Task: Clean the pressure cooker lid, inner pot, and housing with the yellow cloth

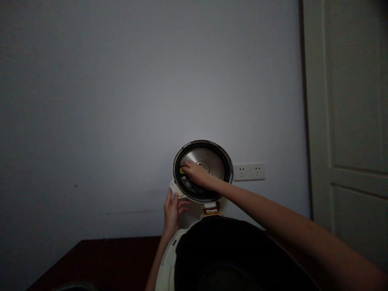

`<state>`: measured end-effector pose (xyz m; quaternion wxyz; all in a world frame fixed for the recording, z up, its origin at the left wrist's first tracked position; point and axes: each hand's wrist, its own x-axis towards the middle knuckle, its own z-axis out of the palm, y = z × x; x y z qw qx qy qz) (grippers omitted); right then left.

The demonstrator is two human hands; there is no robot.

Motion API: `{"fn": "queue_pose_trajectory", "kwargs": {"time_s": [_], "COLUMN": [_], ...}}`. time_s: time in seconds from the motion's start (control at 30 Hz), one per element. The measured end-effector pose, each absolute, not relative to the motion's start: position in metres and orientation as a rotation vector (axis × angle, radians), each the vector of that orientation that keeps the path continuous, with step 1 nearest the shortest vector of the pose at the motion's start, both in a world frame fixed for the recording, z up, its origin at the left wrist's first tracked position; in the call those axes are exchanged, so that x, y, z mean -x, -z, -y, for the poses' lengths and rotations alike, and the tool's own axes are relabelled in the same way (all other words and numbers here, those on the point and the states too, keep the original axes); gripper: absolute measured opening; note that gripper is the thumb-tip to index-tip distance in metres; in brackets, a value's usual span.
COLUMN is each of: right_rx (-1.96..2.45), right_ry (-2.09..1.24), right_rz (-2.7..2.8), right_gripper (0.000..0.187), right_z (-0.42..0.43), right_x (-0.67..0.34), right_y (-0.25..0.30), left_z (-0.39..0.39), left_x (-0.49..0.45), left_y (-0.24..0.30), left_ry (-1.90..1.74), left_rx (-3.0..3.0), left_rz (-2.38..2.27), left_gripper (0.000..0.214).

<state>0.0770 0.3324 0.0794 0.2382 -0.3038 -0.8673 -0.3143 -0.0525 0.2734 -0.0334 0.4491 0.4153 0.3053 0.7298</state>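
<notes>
A white electric pressure cooker stands close in front of me, its dark inside facing up. The round lid is swung up on its hinge, showing a metal inner face and a dark sealing ring. My left hand grips the white tab at the lid's lower left edge between thumb and finger, the other fingers loose. Across the lid's inner face reaches my right hand, its fingers closed on a small yellow thing near the left rim. Whether that is a sponge or a lid part is too dark to tell.
Behind the cooker rises a pale wall with a double power socket just right of the lid. A panelled door is at the right. The cooker rests on a dark red table; a dark round rim shows at the bottom left.
</notes>
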Motion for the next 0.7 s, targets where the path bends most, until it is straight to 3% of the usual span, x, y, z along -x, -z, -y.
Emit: {"fn": "queue_pose_trajectory", "kwargs": {"time_s": [0.33,0.53,0.7], "right_rx": [1.214,1.399,1.282], "right_ry": [0.957,0.928,0.8], "right_rz": [2.134,2.163,2.365], "right_gripper": [0.027,0.022,0.021], "right_z": [-0.343,-0.326,-0.309], "right_x": [-0.131,-0.168,-0.16], "right_y": [-0.13,-0.096,-0.056], "left_z": [-0.271,-0.271,-0.27], "left_x": [0.053,0.054,0.052], "left_y": [0.032,0.033,0.032], "left_ry": [-1.799,-1.808,-1.812], "left_rx": [-1.011,-1.046,-1.064], "left_rz": [-0.756,-0.743,-0.728], "left_gripper": [0.065,0.065,0.065]}}
